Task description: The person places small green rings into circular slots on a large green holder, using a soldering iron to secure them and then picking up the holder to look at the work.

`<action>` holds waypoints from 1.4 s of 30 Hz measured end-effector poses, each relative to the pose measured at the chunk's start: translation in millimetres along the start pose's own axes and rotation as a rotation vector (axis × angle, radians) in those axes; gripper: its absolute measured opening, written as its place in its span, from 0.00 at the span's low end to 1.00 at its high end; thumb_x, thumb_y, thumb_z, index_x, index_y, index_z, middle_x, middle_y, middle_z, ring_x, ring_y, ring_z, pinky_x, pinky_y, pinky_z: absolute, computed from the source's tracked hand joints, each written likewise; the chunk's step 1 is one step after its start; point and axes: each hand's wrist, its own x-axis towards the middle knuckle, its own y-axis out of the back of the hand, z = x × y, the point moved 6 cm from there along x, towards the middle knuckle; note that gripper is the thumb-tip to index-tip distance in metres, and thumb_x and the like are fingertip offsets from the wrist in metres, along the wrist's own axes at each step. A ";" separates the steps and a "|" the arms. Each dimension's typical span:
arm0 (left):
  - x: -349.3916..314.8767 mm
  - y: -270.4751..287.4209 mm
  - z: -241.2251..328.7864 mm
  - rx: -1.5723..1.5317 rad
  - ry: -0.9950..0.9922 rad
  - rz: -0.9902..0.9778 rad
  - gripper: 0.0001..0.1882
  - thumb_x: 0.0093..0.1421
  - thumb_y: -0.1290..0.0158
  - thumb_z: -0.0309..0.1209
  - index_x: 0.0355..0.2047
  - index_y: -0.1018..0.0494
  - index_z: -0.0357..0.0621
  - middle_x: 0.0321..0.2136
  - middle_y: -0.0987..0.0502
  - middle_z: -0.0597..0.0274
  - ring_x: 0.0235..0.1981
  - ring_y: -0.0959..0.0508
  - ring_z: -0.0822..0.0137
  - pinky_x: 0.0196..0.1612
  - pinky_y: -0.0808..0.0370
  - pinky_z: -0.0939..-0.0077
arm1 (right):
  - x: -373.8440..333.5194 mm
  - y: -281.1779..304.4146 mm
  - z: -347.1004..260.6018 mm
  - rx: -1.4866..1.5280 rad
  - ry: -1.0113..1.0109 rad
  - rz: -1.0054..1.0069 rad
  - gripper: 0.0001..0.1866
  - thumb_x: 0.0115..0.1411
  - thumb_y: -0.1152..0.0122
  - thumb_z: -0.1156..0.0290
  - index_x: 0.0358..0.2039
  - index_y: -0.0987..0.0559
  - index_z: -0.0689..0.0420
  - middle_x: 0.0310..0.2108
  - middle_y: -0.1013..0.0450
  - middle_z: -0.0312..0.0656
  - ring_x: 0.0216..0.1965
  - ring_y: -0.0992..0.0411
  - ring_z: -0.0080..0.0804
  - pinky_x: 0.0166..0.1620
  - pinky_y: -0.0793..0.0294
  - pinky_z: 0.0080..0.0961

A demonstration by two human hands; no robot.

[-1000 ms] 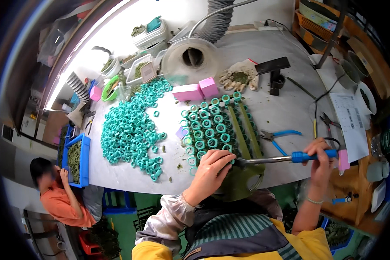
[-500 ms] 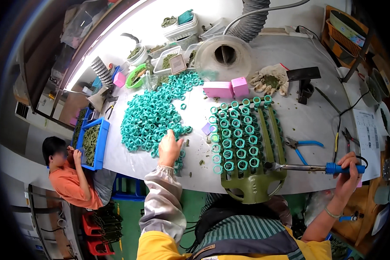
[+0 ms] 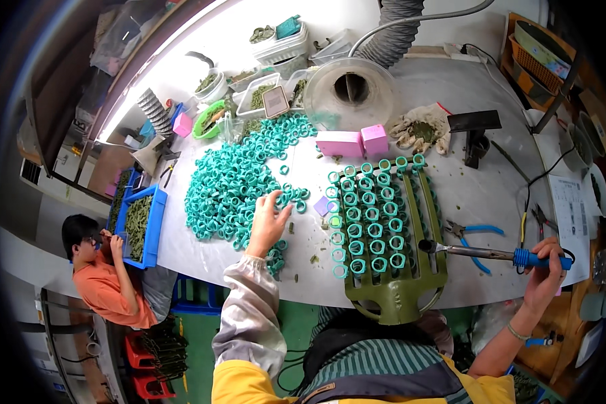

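Note:
My left hand (image 3: 268, 225) is at the right edge of a big pile of teal rings (image 3: 229, 182), its thumb and index finger apart beside a few loose rings. Nothing shows between the fingertips. In my right hand (image 3: 544, 273) is the blue handle of a soldering iron (image 3: 491, 253). The iron's metal shaft points left, with its tip over or against the right part of an olive-green frame (image 3: 394, 296); contact is hard to tell. Rows of teal rings (image 3: 378, 264) stand along the left bars of this frame. Two bars toward its right show bare upper faces.
Blue-handled pliers (image 3: 478, 230) lie right of the frame, under the iron. Pink blocks (image 3: 340, 143), a stained glove (image 3: 421, 128) and a clear funnel hood (image 3: 316, 91) stand behind. A person in orange (image 3: 108, 289) sits at left by a blue bin (image 3: 156, 232).
My left hand has shifted slightly up and right, and its fingers have spread. The iron's handle has moved a little right. The whole view has shifted slightly.

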 end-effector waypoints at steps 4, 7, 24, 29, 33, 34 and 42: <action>15.0 -0.3 18.8 0.178 -0.040 0.099 0.14 0.58 0.39 0.37 0.33 0.29 0.42 0.32 0.28 0.55 0.31 0.28 0.56 0.35 0.30 0.62 | 1.9 2.0 -0.3 0.006 0.010 0.015 0.13 0.62 0.48 0.61 0.24 0.27 0.55 0.29 0.32 0.36 0.28 0.33 0.19 0.17 0.35 0.16; 12.1 -6.7 37.5 0.260 -0.140 0.069 0.15 0.56 0.37 0.36 0.34 0.29 0.41 0.29 0.28 0.55 0.32 0.28 0.55 0.37 0.30 0.62 | 2.2 4.5 -0.5 0.001 0.014 0.035 0.13 0.62 0.48 0.62 0.25 0.27 0.55 0.30 0.32 0.37 0.29 0.33 0.20 0.18 0.36 0.16; 5.7 -8.8 29.9 -0.712 0.295 -0.298 0.16 0.62 0.44 0.27 0.50 0.25 0.37 0.39 0.21 0.61 0.39 0.20 0.72 0.45 0.24 0.78 | 7.8 0.0 11.7 0.029 -0.041 0.150 0.13 0.63 0.47 0.62 0.26 0.27 0.57 0.32 0.32 0.37 0.33 0.32 0.23 0.23 0.36 0.18; 8.5 -8.8 40.8 -0.760 0.296 -0.317 0.15 0.61 0.44 0.25 0.49 0.24 0.39 0.35 0.21 0.64 0.36 0.22 0.75 0.43 0.24 0.80 | 11.5 -7.6 14.5 0.056 -0.049 0.111 0.13 0.64 0.47 0.62 0.27 0.27 0.58 0.33 0.31 0.39 0.32 0.32 0.24 0.24 0.36 0.19; 10.8 -9.3 30.1 -0.517 0.210 -0.264 0.15 0.60 0.42 0.25 0.47 0.23 0.37 0.32 0.22 0.63 0.34 0.21 0.74 0.38 0.25 0.82 | 12.4 -12.3 16.3 0.073 -0.060 0.119 0.13 0.64 0.47 0.62 0.27 0.27 0.58 0.33 0.31 0.39 0.32 0.32 0.24 0.24 0.36 0.19; 11.8 -7.4 30.1 -0.383 0.158 -0.247 0.16 0.59 0.42 0.26 0.48 0.23 0.37 0.31 0.22 0.62 0.30 0.23 0.76 0.34 0.25 0.82 | 12.6 -12.8 16.6 0.079 -0.063 0.117 0.13 0.64 0.48 0.62 0.27 0.27 0.58 0.33 0.31 0.39 0.32 0.32 0.24 0.24 0.36 0.19; 10.9 -11.5 123.7 -0.441 -0.077 -0.282 0.15 0.59 0.44 0.20 0.47 0.23 0.38 0.37 0.28 0.69 0.26 0.33 0.84 0.28 0.34 0.88 | 15.4 -29.2 18.7 0.092 -0.042 0.105 0.13 0.65 0.48 0.64 0.28 0.26 0.60 0.32 0.30 0.40 0.34 0.29 0.27 0.25 0.32 0.20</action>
